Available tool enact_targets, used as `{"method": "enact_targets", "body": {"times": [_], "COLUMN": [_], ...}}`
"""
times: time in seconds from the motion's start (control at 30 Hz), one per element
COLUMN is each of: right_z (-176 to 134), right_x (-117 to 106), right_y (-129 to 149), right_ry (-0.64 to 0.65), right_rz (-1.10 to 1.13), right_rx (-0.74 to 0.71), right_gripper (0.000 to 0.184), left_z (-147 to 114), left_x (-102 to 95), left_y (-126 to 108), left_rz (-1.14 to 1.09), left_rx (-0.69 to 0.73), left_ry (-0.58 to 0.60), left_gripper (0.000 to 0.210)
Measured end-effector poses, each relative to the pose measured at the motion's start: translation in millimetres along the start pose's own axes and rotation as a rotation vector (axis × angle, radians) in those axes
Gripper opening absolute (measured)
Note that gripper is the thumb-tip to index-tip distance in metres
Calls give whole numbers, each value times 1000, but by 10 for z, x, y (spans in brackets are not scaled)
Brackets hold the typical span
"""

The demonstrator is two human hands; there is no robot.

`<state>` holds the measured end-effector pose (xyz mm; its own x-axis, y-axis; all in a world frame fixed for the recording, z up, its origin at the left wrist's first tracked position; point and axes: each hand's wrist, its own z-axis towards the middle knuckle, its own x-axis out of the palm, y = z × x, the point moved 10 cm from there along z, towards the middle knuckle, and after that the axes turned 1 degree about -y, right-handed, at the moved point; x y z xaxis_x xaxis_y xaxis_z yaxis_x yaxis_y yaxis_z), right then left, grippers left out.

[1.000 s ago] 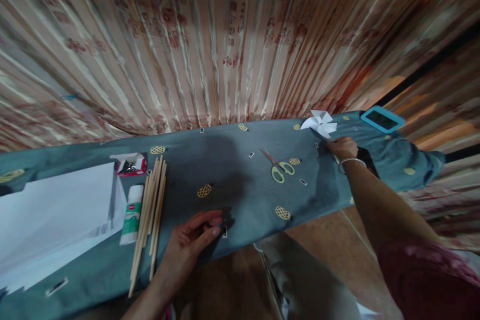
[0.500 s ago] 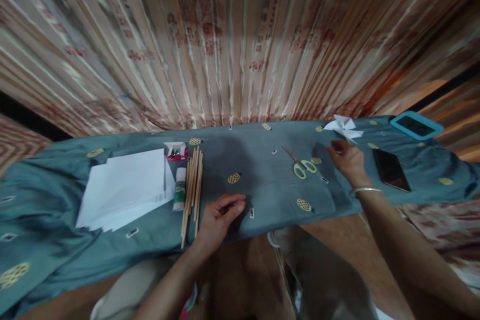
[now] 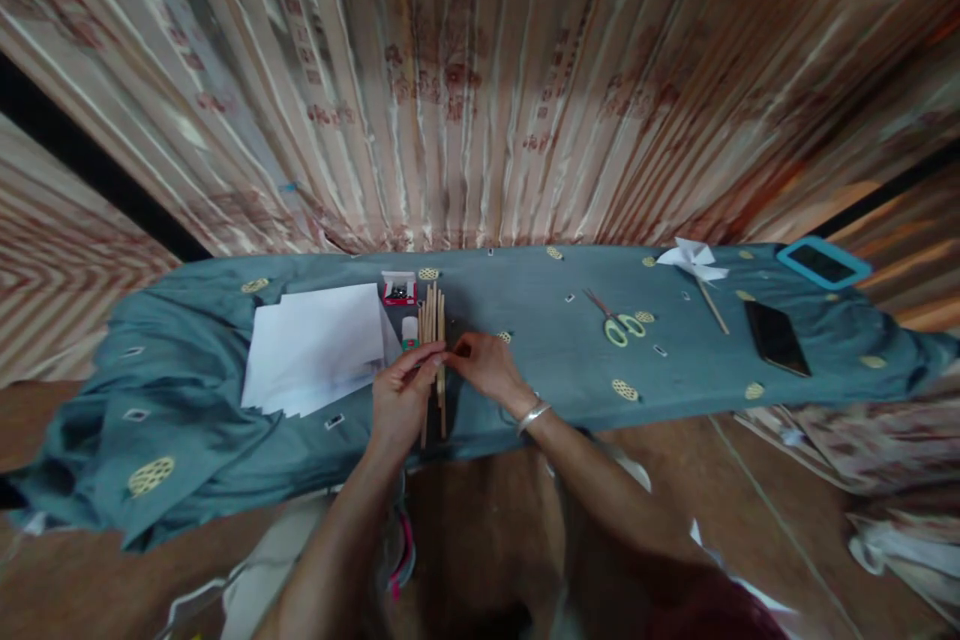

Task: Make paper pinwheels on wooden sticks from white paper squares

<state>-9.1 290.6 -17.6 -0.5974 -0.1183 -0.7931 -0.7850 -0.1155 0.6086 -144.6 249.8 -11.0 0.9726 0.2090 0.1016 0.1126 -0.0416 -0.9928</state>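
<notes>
My left hand (image 3: 403, 398) and my right hand (image 3: 489, 368) meet fingertip to fingertip over a bundle of thin wooden sticks (image 3: 441, 312). Both are closed in a pinch; whatever lies between the fingers is too small to make out. Just behind the left hand stands out the white cap of a glue stick (image 3: 409, 328), its body mostly hidden. A small open red-and-white box (image 3: 400, 290) with dark little pieces inside sits beyond the sticks. Left of them lies a stack of white paper (image 3: 319, 340).
Scissors with pale green handles (image 3: 619, 327) lie right of centre on the green cloth (image 3: 547, 370). Farther right are a white paper pinwheel (image 3: 694, 260) on a stick, a dark phone (image 3: 776, 338) and a blue-framed tablet (image 3: 823, 263). A pleated curtain (image 3: 480, 120) hangs behind the table.
My right hand has left the pinwheel and come across to meet my left hand over the sticks. The pinwheel now lies with its stick showing. The view has shifted left.
</notes>
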Motion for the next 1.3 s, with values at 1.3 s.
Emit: {"method": "enact_targets", "body": {"times": [1.3], "right_z": [-103], "right_x": [-377], "right_y": [-536], "right_ry": [70], "right_rz": [-282], "right_rx": [100], "right_gripper": [24], "left_z": [202], "left_x": [-654], "left_y": [-372], "left_rz": [590], "left_rx": [347], "left_ry": [-186], "left_gripper": [28]}}
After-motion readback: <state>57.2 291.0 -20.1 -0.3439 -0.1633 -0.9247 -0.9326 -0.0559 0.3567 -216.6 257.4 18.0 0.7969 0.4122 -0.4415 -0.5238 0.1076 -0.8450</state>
